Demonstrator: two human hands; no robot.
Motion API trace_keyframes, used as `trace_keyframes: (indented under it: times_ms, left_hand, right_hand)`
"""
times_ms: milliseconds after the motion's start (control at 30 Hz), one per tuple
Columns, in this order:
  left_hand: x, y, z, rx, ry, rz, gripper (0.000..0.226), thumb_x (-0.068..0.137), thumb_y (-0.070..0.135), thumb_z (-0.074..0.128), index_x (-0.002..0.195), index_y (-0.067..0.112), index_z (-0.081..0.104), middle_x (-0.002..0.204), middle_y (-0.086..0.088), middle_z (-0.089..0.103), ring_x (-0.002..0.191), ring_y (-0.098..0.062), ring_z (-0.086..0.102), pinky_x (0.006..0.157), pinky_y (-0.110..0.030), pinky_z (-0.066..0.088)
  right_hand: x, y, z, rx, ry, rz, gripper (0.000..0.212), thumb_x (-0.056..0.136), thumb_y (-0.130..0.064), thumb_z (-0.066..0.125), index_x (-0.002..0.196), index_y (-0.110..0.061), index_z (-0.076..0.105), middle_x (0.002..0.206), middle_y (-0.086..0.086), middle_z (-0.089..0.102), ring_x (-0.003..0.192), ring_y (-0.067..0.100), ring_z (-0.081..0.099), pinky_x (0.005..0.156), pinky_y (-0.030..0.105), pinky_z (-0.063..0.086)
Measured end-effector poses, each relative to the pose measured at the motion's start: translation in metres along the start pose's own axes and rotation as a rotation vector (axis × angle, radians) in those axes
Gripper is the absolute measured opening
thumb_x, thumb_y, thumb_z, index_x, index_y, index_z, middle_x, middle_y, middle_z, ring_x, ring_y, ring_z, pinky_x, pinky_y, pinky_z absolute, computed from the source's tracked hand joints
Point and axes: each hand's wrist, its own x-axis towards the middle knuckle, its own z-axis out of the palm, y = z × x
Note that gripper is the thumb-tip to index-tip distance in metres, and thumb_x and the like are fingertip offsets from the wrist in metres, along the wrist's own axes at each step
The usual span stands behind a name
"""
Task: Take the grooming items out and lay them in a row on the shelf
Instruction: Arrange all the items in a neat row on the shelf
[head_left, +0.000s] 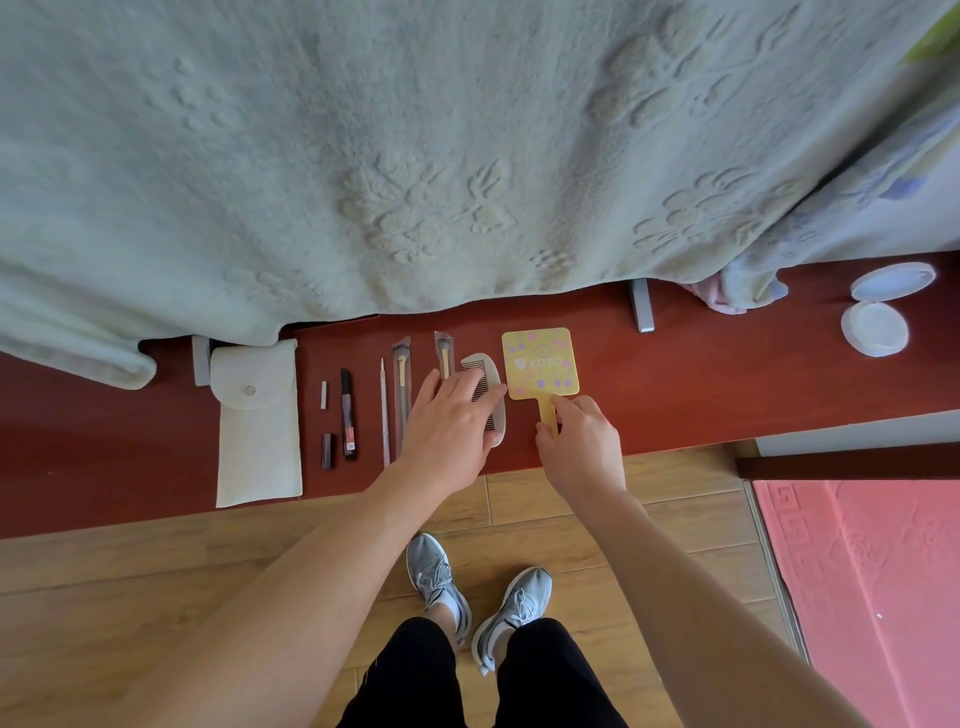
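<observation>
A dark red wooden shelf (727, 374) runs below a pale green fleece blanket (467, 156), where a person's row of grooming items, among them a black pen-shaped tube (347, 410) and two sleeved brushes (401, 382), lies just right of a flat white fabric pouch (257, 431). The left hand (452, 415) rests on a white plastic comb (488, 370), fingers laid fairly straight over it, while the right hand (582, 441) pinches the handle of a square yellow hand mirror (540, 364) lying flat at the row's right end. The laying-out looks nearly finished: the next move seems to call for squaring comb and mirror with their neighbours, then letting go without nudging them.
</observation>
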Motion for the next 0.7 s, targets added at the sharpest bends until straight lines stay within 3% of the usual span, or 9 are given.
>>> trace_keyframes:
  times_ms: [700]
  left_hand:
    - [-0.0018, -0.0028, 0.0030, -0.031, 0.012, -0.012, 0.063, 0.085, 0.037, 0.074, 0.143, 0.029, 0.050, 0.142, -0.003, 0.048, 0.134, -0.022, 0.045, 0.119, -0.048, 0.022]
  right_hand:
    - [-0.0001, -0.0035, 0.0027, -0.003, -0.005, 0.010, 0.022, 0.090, -0.015, 0.060, 0.107, -0.001, 0.064, 0.094, 0.007, 0.058, 0.075, 0.026, 0.059, 0.066, 0.039, 0.054]
